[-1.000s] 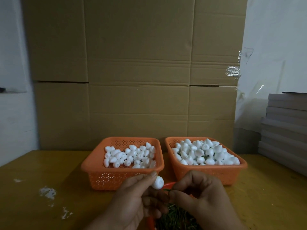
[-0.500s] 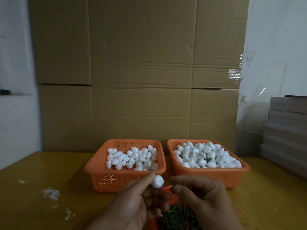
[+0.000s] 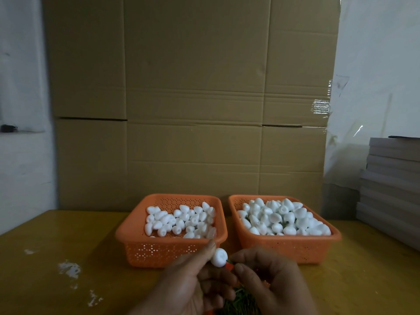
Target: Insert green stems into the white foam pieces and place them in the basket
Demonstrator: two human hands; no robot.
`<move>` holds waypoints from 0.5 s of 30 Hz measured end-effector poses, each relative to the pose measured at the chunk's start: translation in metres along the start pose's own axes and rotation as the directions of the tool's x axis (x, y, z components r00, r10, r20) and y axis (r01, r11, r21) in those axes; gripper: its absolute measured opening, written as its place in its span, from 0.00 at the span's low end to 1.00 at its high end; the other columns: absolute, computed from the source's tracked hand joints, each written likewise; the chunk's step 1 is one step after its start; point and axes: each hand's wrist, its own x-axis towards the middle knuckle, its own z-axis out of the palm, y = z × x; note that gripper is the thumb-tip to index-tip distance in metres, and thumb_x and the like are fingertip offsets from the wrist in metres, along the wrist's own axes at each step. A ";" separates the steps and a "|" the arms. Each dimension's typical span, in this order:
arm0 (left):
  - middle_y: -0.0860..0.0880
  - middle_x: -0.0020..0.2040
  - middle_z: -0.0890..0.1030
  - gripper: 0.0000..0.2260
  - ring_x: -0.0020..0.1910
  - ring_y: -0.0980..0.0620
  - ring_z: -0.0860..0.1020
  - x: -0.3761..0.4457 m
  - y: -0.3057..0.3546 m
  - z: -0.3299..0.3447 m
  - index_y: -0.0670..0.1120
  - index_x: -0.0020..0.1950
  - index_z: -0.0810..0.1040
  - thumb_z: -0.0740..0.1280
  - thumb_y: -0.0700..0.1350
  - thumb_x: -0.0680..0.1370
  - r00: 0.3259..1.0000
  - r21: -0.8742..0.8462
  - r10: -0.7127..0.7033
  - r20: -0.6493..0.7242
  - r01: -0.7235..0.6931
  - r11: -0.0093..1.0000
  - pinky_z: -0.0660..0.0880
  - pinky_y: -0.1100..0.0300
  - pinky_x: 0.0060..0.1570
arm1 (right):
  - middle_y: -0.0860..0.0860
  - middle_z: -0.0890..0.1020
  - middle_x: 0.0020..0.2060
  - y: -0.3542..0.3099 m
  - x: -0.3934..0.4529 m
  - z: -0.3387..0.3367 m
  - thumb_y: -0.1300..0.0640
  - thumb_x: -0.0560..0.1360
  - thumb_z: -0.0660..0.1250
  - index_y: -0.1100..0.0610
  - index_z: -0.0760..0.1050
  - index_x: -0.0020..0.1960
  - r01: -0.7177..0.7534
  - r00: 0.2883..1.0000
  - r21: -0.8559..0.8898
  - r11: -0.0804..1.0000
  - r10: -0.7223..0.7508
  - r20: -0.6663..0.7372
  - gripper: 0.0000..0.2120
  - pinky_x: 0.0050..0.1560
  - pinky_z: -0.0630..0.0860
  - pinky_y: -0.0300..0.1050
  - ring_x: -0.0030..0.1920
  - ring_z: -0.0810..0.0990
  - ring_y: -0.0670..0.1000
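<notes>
hands meeting over the yellow tabletop [image 3: 68, 235]
left hand [image 3: 191, 285] is pinching a white foam piece [image 3: 219, 257]; right hand [image 3: 270, 278] is pinching a green stem [image 3: 229, 261] against it.

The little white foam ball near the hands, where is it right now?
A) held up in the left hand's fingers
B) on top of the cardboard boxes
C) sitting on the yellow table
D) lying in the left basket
A: the white foam ball is pinched in the left hand, in front of the left orange basket, not in it.
</notes>
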 end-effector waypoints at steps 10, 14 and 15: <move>0.33 0.38 0.79 0.19 0.29 0.42 0.78 0.001 -0.002 0.000 0.34 0.51 0.83 0.69 0.50 0.73 1.000 0.002 0.001 0.001 -0.001 1.000 0.72 0.59 0.27 | 0.43 0.86 0.37 0.001 -0.001 0.001 0.63 0.75 0.72 0.43 0.83 0.45 0.037 0.999 -0.095 0.995 -0.037 0.003 0.14 0.41 0.81 0.51 0.37 0.85 0.47; 0.34 0.38 0.80 0.10 0.30 0.42 0.79 0.000 -0.002 0.002 0.47 0.42 0.87 0.70 0.51 0.73 0.999 0.012 0.027 0.021 -0.028 1.000 0.72 0.57 0.29 | 0.44 0.86 0.35 -0.001 -0.003 0.000 0.61 0.73 0.72 0.42 0.83 0.44 0.049 0.999 -0.120 0.992 -0.048 0.007 0.13 0.40 0.80 0.51 0.35 0.84 0.48; 0.34 0.37 0.80 0.10 0.29 0.42 0.79 0.001 -0.002 0.002 0.46 0.43 0.87 0.70 0.52 0.72 0.999 0.012 0.031 0.010 -0.031 0.999 0.72 0.58 0.28 | 0.44 0.85 0.35 -0.002 -0.003 0.000 0.60 0.73 0.72 0.41 0.83 0.45 0.060 0.998 -0.123 0.991 -0.059 0.009 0.13 0.40 0.80 0.51 0.35 0.84 0.48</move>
